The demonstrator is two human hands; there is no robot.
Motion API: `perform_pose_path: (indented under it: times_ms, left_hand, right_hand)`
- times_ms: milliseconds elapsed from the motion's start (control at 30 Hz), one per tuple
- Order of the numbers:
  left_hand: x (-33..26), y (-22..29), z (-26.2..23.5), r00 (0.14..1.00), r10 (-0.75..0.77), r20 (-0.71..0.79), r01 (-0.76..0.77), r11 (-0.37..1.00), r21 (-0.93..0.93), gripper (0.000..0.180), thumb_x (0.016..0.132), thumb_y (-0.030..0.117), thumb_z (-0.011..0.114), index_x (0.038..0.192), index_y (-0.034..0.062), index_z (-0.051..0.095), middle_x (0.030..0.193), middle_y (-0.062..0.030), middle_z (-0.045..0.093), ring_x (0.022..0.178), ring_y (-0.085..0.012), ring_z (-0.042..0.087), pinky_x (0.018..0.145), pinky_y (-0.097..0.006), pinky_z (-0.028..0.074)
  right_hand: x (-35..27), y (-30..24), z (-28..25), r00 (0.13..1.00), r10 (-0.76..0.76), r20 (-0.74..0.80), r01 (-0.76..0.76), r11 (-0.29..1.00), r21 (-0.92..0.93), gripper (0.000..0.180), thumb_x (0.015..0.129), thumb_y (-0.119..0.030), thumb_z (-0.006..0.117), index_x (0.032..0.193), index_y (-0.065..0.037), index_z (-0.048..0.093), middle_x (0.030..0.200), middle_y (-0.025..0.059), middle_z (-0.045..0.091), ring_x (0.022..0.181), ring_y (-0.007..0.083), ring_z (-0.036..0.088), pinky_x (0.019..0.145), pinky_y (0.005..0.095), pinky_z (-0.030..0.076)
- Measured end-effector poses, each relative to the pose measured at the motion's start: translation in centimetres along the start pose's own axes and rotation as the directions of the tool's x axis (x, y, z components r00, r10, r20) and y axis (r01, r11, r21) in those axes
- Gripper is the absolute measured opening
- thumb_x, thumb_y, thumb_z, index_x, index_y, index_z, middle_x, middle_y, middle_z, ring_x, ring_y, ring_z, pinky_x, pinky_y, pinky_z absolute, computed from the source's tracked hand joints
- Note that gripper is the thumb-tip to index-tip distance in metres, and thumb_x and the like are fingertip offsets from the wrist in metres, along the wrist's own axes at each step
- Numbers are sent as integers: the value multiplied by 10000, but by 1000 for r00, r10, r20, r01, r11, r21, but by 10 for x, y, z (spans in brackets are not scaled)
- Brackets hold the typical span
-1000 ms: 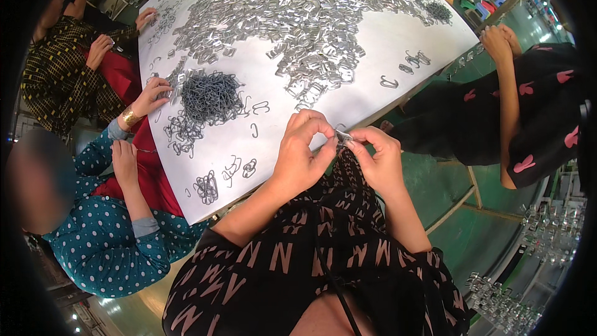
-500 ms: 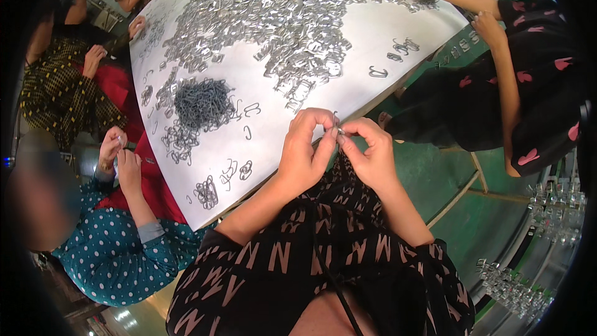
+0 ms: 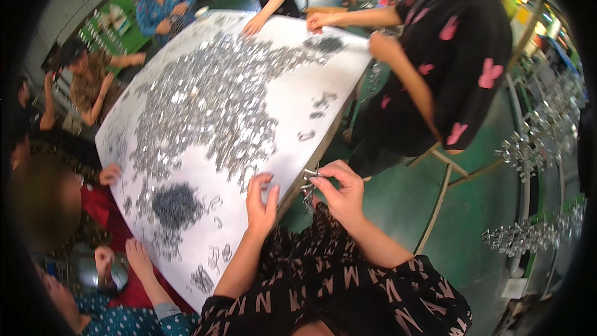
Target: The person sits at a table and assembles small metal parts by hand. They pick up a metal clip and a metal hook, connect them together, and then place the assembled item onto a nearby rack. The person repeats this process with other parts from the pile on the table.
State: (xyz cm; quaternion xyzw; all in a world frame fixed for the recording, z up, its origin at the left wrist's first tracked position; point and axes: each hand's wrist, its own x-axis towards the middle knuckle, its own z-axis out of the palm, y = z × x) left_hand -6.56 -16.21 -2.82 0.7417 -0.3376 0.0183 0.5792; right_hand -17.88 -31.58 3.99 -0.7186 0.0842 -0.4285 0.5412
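Note:
My right hand (image 3: 342,194) is closed in a pinch, thumb against fingers, on a small silvery metal piece with a thin wire hook (image 3: 313,173), just off the table's near right edge. Several shiny metal pieces (image 3: 307,194) show just below that pinch; I cannot tell whether they hang from it. My left hand (image 3: 262,202) is open over the table's near edge, its thumb and fingers apart and nothing visible between them. Just beyond it lies the big heap of flat silvery metal pieces (image 3: 205,99). A dark pile of bent wire hooks (image 3: 175,206) sits left of it.
The white table (image 3: 292,102) fills the middle, with small hook clusters (image 3: 202,280) near its front corner. Co-workers surround it; one in a black shirt with pink shapes (image 3: 448,56) stands close on my right. Metal parts hang on racks (image 3: 528,233) at far right.
My hands, together on a small metal piece before, are now apart. The left has opened and moved toward the table; the right keeps the piece. The view has shifted, showing more co-workers beyond the table.

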Motion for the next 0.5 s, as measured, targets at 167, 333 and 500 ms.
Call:
perform_pose_path:
  times_ms: [167, 333, 500]
  left_hand:
    - [-8, -33, 15, 995, 39, 88, -56, 979, 195, 194, 786, 6, 624, 968, 12, 558, 957, -123, 558, 865, -250, 559, 708, -337, 469]
    - [-8, -50, 18, 992, 111, 67, -123, 968, 220, 191, 736, -28, 634, 904, 29, 562, 904, -101, 543, 809, -234, 555, 648, -321, 429]
    - [-13, -63, 21, 986, 118, 115, -146, 950, 276, 185, 708, -24, 639, 873, 25, 572, 948, -142, 549, 890, -291, 551, 795, -375, 464]
  right_hand:
    - [21, -17, -39, 984, -25, -179, 25, 1000, -2, 91, 753, -22, 707, 812, 24, 656, 749, 78, 626, 711, 172, 587, 648, 271, 453]
    - [31, -44, -80, 936, -109, -335, 96, 994, -57, 89, 754, -4, 699, 808, 35, 641, 747, 80, 614, 693, 164, 579, 639, 263, 452]
    - [45, -87, -137, 835, -356, -420, 258, 927, -273, 49, 775, 9, 672, 801, 36, 640, 753, 78, 605, 688, 156, 572, 628, 254, 456]
